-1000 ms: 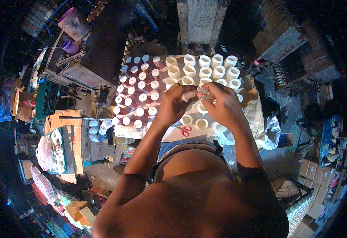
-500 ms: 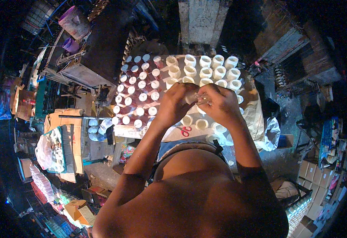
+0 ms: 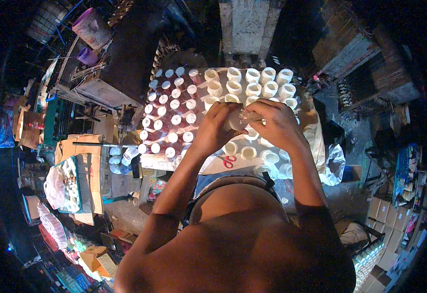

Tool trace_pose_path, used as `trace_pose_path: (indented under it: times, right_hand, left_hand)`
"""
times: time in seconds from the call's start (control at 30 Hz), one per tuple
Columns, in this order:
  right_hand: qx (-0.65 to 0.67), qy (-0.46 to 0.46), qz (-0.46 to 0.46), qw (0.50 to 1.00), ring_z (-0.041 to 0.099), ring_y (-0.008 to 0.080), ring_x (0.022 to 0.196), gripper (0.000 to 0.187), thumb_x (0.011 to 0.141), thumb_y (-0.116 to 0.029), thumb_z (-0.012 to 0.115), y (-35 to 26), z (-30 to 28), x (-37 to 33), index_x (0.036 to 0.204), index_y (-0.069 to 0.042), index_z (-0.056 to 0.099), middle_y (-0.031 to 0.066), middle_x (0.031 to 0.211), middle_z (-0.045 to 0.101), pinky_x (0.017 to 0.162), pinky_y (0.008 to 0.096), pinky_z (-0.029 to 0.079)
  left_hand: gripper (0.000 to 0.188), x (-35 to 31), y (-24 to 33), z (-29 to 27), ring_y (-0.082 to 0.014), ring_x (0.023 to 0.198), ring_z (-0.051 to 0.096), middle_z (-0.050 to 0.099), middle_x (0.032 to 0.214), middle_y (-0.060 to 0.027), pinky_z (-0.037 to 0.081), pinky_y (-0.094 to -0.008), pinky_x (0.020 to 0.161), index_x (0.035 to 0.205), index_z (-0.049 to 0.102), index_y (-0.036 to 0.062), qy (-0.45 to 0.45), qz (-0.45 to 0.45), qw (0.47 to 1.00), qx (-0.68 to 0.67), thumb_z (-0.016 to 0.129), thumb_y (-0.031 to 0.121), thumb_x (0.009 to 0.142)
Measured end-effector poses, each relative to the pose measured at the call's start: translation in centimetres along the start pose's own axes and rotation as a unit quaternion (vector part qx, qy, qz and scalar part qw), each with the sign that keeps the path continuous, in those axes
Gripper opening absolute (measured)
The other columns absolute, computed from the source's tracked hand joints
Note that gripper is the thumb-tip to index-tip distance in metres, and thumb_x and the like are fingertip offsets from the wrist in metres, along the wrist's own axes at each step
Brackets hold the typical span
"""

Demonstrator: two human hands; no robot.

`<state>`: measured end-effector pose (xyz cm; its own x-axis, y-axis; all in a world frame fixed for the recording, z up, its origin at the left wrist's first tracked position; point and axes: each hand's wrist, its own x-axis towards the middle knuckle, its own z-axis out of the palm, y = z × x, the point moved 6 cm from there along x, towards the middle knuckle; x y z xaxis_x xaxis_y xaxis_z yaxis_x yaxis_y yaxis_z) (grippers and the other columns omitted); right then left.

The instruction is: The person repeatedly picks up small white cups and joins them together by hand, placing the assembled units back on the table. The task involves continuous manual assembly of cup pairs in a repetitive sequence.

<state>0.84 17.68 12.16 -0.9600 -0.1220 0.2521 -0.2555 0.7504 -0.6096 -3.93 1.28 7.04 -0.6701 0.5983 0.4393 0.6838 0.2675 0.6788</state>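
Pinching thin sticks (image 3: 253,117) in the right hand (image 3: 274,122) above the white cups (image 3: 253,75), presumably handling as light, stiff and snappable, best being held mid-length, while curling the left hand (image 3: 216,126) alongside, too unclear to tell whether gripping anything.

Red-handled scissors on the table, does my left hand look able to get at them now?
Probably yes: the red-handled scissors lie with their handles uncovered, though the left hand seems occupied with a pale object and may need freeing first.
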Motion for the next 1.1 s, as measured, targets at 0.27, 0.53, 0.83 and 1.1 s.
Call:
trace_pose_path:
  times: [0.27,0.53,0.83,1.1]
  right_hand:
    - [-0.004,-0.009,0.011,1.0,0.071,0.0332,0.09,0.018,0.084,-0.02,0.073,-0.3,1.1,0.1,0.098,-0.01,0.07,0.01,0.099,0.072,0.079,0.0444,0.057]
    - [0.013,-0.002,-0.004,1.0,0.071,0.0345,0.094,0.023,0.093,-0.026,0.069,3.0,-0.8,0.8,0.111,-0.014,0.076,0.0121,0.099,0.075,0.082,0.0451,0.056]
    - [0.193,0.146,0.123,0.962,0.063,0.0177,0.071,0.016,0.099,-0.019,0.068,6.2,1.7,-1.9,0.101,-0.005,0.06,0.0114,0.081,0.069,0.065,0.0345,0.049]
    - [0.097,0.186,0.003,0.978,0.068,0.0283,0.079,0.018,0.076,-0.015,0.085,-0.1,4.1,0.1,0.088,-0.007,0.074,0.0099,0.091,0.064,0.07,0.0384,0.053]
  left_hand:
    - [0.067,0.6,0.5,-0.1,-0.0382,0.109,0.064,0.066,0.119,-0.0159,0.054,-0.0448,0.091,0.126,0.063,0.0064,-0.011,0.005,1.0,-0.016,0.093,0.017,0.067]
    - [0.067,0.0,-2.3,1.2,-0.037,0.105,0.065,0.066,0.12,-0.0193,0.054,-0.0405,0.089,0.124,0.053,0.0048,0.041,-0.077,0.991,-0.101,0.093,0.022,0.073]
    - [0.027,-1.8,-7.9,3.7,-0.0202,0.109,0.064,0.064,0.114,-0.0049,0.051,-0.0311,0.096,0.125,0.053,0.0086,0.226,-0.341,0.702,-0.583,0.054,0.03,0.109]
    - [0.059,-2.9,-10.0,7.5,-0.0296,0.124,0.06,0.062,0.134,-0.0144,0.044,-0.0438,0.112,0.14,0.05,0.0046,0.183,-0.395,0.562,-0.703,0.019,0.047,0.113]
